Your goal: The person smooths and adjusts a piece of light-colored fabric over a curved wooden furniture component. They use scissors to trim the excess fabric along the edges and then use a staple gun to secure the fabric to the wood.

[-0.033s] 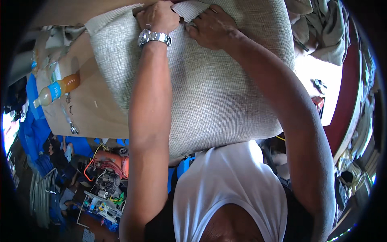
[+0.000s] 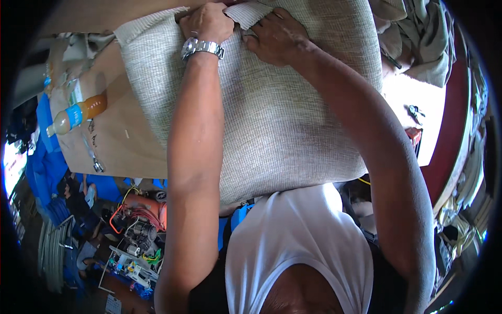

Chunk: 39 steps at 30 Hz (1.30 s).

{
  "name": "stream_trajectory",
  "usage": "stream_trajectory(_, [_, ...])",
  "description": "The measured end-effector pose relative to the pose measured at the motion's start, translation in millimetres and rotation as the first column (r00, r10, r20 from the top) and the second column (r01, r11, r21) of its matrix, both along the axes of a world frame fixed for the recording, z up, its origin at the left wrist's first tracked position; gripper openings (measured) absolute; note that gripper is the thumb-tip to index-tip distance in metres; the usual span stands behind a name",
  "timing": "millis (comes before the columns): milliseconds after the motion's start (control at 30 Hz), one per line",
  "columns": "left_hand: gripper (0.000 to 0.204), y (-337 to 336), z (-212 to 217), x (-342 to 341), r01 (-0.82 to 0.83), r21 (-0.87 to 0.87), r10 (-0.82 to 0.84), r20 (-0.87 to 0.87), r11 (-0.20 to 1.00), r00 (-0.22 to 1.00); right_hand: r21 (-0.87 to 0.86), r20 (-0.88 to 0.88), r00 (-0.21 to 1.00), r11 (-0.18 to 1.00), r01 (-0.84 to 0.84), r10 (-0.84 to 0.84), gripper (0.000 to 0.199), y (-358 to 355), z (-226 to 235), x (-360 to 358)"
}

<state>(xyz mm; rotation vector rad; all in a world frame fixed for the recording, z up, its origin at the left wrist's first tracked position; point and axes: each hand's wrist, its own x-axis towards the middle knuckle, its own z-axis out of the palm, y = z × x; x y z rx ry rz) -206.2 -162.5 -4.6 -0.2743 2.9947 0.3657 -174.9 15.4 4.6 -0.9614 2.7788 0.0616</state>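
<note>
My left hand and right hand pinched the folded far edge of the grey woven fabric panel, already spread across the wooden worktop, with that edge unfinished.

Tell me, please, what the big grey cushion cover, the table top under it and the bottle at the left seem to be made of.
The grey cushion cover, gripped at its far edge by the left hand and the right hand, looks like coarse woven fabric: a fine ribbed weave shows, matte. The table top seems plain brown board, perhaps plywood, unpainted and dull. The bottle appears to be clear plastic, with orange liquid showing through.
</note>
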Motion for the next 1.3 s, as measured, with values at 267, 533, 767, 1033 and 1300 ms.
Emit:
stream_trajectory(267, [0.035,0.5,-22.9,9.1,-0.02,-0.14,-0.021,-0.28,0.99,0.96,0.018,0.132,0.989,0.997,-0.07,0.067,0.054,-9.0,23.3,-14.0])
stream_trajectory(533, [0.028,-47.3,-69.0,-2.3,0.214,-0.028,-0.206,-0.426,0.976,0.881,-0.362,-0.026,0.99,0.922,-0.137,0.136,0.051,14.9,13.1,12.3])
stream_trajectory(767, [0.043,16.2,-20.6,14.8,-0.119,-0.096,0.08,-0.343,0.988,0.936,-0.571,0.209,0.71,0.506,0.647,-0.672,0.042,401.6,38.6,159.9])
stream_trajectory(1033, [0.03,1.2,-32.1,22.5,-0.148,-0.104,0.084,-0.461,0.983,0.884,0.114,-0.132,0.335,0.321,0.94,-0.933,0.084,516.6,-45.7,288.1])
stream_trajectory(1300, [0.029,7.8,-28.5,16.7,-0.165,-0.116,0.096,-0.449,0.979,0.888,-0.005,0.055,0.26,0.261,0.965,-0.964,0.089,577.3,-71.2,288.1])
